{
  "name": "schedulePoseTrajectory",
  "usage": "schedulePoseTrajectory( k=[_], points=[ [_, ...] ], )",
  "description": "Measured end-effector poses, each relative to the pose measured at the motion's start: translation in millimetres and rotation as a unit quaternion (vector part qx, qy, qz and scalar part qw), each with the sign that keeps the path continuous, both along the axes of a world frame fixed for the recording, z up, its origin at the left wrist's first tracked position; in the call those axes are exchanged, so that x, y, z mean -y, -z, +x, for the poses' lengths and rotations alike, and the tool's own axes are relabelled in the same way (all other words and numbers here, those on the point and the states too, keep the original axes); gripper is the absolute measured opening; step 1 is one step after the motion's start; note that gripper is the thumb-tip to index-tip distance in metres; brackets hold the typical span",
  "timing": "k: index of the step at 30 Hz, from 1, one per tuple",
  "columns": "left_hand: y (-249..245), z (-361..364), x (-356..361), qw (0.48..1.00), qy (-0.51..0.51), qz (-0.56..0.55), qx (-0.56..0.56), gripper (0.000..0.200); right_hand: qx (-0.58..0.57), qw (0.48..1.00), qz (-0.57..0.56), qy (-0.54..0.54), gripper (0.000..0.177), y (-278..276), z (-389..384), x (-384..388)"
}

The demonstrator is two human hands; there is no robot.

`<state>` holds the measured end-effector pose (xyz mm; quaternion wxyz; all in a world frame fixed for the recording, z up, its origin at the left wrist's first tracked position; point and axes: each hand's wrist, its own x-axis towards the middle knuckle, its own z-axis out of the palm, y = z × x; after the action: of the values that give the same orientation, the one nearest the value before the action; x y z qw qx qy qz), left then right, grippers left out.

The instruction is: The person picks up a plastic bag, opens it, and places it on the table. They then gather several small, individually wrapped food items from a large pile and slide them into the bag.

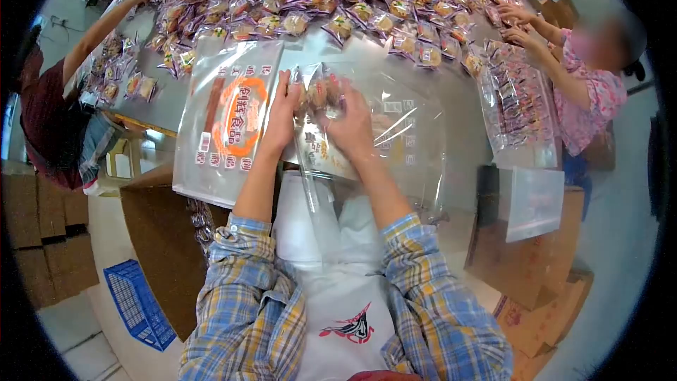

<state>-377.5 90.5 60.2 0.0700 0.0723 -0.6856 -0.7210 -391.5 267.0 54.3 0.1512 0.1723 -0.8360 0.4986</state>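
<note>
Between my two hands, at the table's front edge, are several small wrapped snacks (321,94) at the inside top of a large clear plastic bag (416,123). My left hand (283,114) presses on their left side, fingers pointing away from me. From the right, my right hand (350,123) curls its fingers round them. The clear bag spreads to the right and hangs over the edge towards my lap. Left of my hands lies a flat stack of printed bags (229,116) with red and orange lettering.
A big heap of wrapped snacks (310,0) covers the far table. Co-workers reach in at left and right; the right one handles a filled bag (518,99). Cardboard boxes (159,240) (525,261) flank my legs. A blue crate (137,303) stands on the floor.
</note>
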Motion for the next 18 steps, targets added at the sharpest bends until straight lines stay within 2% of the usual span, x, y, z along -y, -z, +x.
schedulePoseTrajectory(
  k=[1, 7, 8, 11, 12, 15, 18],
  points=[
    [-1.5, -0.2, -1.8, 1.000, 0.001, -0.024, 0.006, 0.076, -0.008, 1.000, 0.007, 0.007, 0.080, 2.3, -1.5, 0.3],
    [-7.4, 14.2, -13.0, 1.000, 0.001, 0.028, -0.014, 0.073, 0.007, 0.998, 0.033, 0.056, 0.073, -1.4, 1.2, 3.4],
    [-6.1, 19.9, -14.8, 0.998, 0.005, -0.048, -0.030, 0.074, 0.022, 0.997, 0.036, 0.058, 0.072, -2.2, 0.4, 4.3],
    [9.7, 18.7, -13.3, 0.997, -0.006, -0.056, -0.060, 0.075, 0.038, 0.996, 0.030, 0.072, 0.071, 1.7, 1.0, 6.4],
    [-14.1, 26.0, -16.2, 1.000, 0.019, -0.003, -0.010, 0.075, 0.038, 0.996, 0.027, 0.078, 0.071, 2.8, 0.6, 7.2],
    [-24.4, 33.9, -17.6, 0.999, 0.009, 0.034, 0.026, 0.072, 0.002, 0.995, 0.050, 0.086, 0.067, 0.7, 2.9, 10.0],
    [-17.7, 54.4, -19.1, 0.995, 0.014, -0.101, -0.007, 0.070, 0.020, 0.992, 0.088, 0.084, 0.072, 0.1, 0.9, 10.4]
  ],
)
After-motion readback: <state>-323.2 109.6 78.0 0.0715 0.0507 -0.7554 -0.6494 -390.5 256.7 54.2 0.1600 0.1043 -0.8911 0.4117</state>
